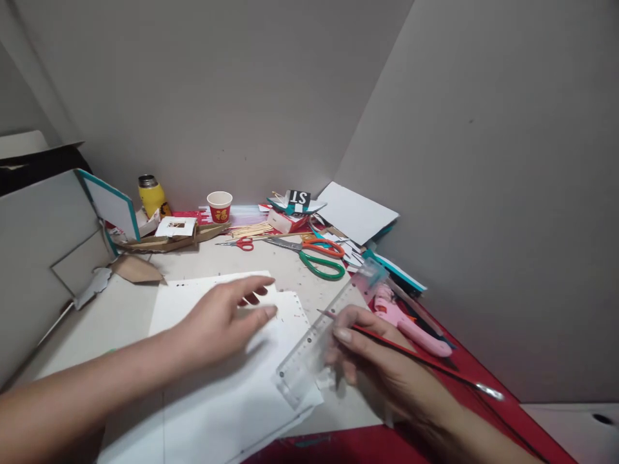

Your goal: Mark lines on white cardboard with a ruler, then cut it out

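My left hand (232, 314) hovers over white sheets of paper (207, 406), its fingers apart and nothing in them. To the right, my right hand (370, 345) pinches a red and black pencil (416, 354), its tip pointing left and its metal end towards the lower right. The same hand also has a clear plastic ruler (333, 316), slanting from the lower left to the upper right over the paper's right edge. The ruler is slightly blurred, and the fingers behind it show only in part. Small marks dot the sheet's upper right edge.
Beyond the paper lie green-and-orange-handled scissors (322, 263) and small red scissors (244, 243). A pink glue gun (409, 325) lies right of the ruler. At the back stand a paper cup (220, 209) and a yellow bottle (152, 195). A white board structure (43, 245) stands left.
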Tool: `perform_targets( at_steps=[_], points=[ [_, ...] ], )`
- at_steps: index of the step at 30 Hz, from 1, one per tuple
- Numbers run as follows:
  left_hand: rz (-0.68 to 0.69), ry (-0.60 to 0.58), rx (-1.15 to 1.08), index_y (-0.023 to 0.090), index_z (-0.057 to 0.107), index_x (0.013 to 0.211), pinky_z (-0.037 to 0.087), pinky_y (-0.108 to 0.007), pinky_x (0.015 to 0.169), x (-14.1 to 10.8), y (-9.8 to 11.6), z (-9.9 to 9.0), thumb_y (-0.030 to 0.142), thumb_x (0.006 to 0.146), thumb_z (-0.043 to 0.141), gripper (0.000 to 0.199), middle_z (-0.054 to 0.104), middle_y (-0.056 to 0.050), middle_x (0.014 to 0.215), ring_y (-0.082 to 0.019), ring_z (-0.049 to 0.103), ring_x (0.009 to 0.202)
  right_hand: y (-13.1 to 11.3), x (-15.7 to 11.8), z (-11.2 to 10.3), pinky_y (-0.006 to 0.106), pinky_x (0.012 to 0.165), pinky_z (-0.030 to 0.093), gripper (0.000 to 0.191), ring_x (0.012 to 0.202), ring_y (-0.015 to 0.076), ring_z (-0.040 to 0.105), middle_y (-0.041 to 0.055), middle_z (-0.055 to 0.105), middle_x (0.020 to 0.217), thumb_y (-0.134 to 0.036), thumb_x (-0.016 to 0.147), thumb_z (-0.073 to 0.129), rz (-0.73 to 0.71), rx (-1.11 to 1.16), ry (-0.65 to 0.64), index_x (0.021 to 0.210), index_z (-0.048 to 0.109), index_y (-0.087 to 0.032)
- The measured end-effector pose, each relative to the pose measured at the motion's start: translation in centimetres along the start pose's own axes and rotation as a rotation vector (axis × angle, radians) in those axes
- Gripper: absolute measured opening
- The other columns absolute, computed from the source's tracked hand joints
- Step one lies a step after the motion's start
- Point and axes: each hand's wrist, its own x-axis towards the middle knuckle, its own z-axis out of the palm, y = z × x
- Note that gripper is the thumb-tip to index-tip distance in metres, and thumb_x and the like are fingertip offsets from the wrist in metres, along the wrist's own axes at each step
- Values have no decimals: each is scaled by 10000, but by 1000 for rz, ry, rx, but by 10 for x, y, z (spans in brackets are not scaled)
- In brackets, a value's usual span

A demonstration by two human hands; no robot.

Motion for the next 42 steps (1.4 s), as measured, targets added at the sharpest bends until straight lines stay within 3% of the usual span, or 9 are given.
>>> perform_targets(
  at_steps=[4, 7, 11, 16, 19, 27, 33, 38, 42],
  points=[
    [269, -81, 345, 120, 417, 1464, 492, -509, 1008, -38, 16, 29, 496, 796, 688, 814, 530, -210, 1446, -358, 545, 1274, 4, -8, 17, 177, 442, 480, 345, 460, 91, 582, 23, 723, 666, -430, 741, 812, 0, -27, 1, 748, 574, -181],
    [352, -104, 626, 50, 414, 1443, 607, -480, 778, -53, 14, 48, 332, 847, 632, 694, 619, -248, 1324, -357, 678, 1055, 3, -19, 24, 198, 508, 497, 311, 499, 96, 600, 45, 751, 720, -436, 810, 753, 68, -76, -81, 768, 580, -181],
    [452, -96, 772, 34, 448, 1390, 600, -362, 613, -64, -1, 55, 59, 783, 473, 608, 732, -176, 1091, -261, 712, 783, 0, -29, 23, 205, 535, 505, 313, 544, 116, 637, 59, 754, 712, -451, 803, 757, 150, -60, -182, 786, 600, -181],
    [441, 25, 865, 88, 429, 1415, 567, -342, 635, -80, -21, 54, 43, 749, 467, 668, 735, -135, 1041, -245, 682, 797, -3, -16, 3, 184, 432, 503, 353, 532, 130, 647, 29, 710, 683, -500, 750, 787, 32, 98, 52, 833, 664, -180],
    [449, 34, 971, 79, 466, 1395, 557, -352, 626, -81, -27, 58, 46, 774, 468, 621, 735, -138, 1029, -248, 665, 792, -1, -4, -9, 168, 392, 496, 318, 551, 143, 665, 41, 707, 690, -418, 704, 840, 120, 98, 151, 766, 659, -164],
    [480, -21, 985, 133, 392, 1481, 555, -364, 770, -87, -33, 68, 133, 894, 454, 590, 623, -177, 1348, -273, 647, 1047, 6, -8, -1, 150, 382, 479, 312, 530, 126, 655, 21, 687, 669, -382, 661, 870, 167, 114, 201, 713, 646, -172],
    [389, -50, 1029, 160, 429, 1472, 565, -344, 686, -94, -23, 64, 53, 869, 420, 613, 669, -164, 1288, -255, 695, 923, 10, -17, 0, 158, 428, 491, 305, 581, 147, 681, 31, 699, 656, -412, 669, 871, 128, 135, 248, 724, 674, -186],
    [487, -18, 1016, 90, 448, 1457, 545, -340, 685, -97, -30, 62, 23, 835, 412, 627, 748, -185, 1101, -256, 702, 830, 17, -26, -3, 187, 466, 479, 264, 534, 127, 646, 52, 720, 694, -424, 813, 758, 159, 33, 104, 751, 665, -184],
    [468, -22, 925, 105, 283, 1544, 533, -331, 626, -99, -39, 54, 70, 829, 433, 731, 759, -183, 1027, -261, 695, 779, 15, -31, -6, 212, 527, 489, 301, 562, 133, 638, 49, 713, 660, -458, 848, 711, 181, -147, 20, 720, 671, -188]
  ],
)
